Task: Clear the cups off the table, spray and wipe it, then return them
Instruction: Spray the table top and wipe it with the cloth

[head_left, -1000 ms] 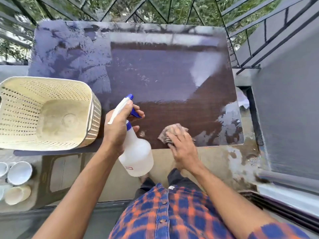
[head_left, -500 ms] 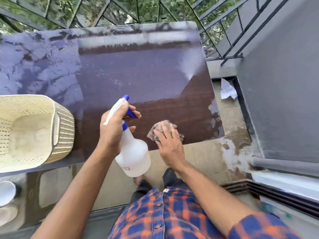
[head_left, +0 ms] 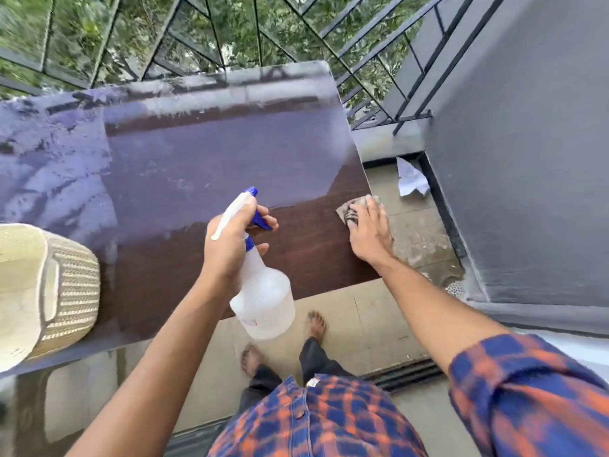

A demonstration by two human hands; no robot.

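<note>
The dark wood-grain bench carries no cups that can be seen; its top is glossy and streaked, pale reflections over the far and left parts, bare brown grain along the near right; most of the surface lies open. At its right edge, near the front corner, the right hand lies flat with fingers spread, pressing a small brownish cloth onto the top; the cloth and the fingertips reach to the very edge, partly over the floor beyond. The left hand is wrapped around the neck of a translucent spray bottle with a white head and blue trigger, fingers curled over the trigger; the bottle is held above the bench's front edge, its body hanging past that edge over the floor, its nozzle aimed toward the far side. At the left, a cream perforated basket sits on the bench close to the front edge, partly cut off by the frame; a wide stretch of bare top separates it from the hands. Right of the bench a narrow strip of tiled floor runs to a grey wall; a crumpled white paper lies there by the wall's foot. A black metal railing with foliage behind stands just beyond the far edge.
</note>
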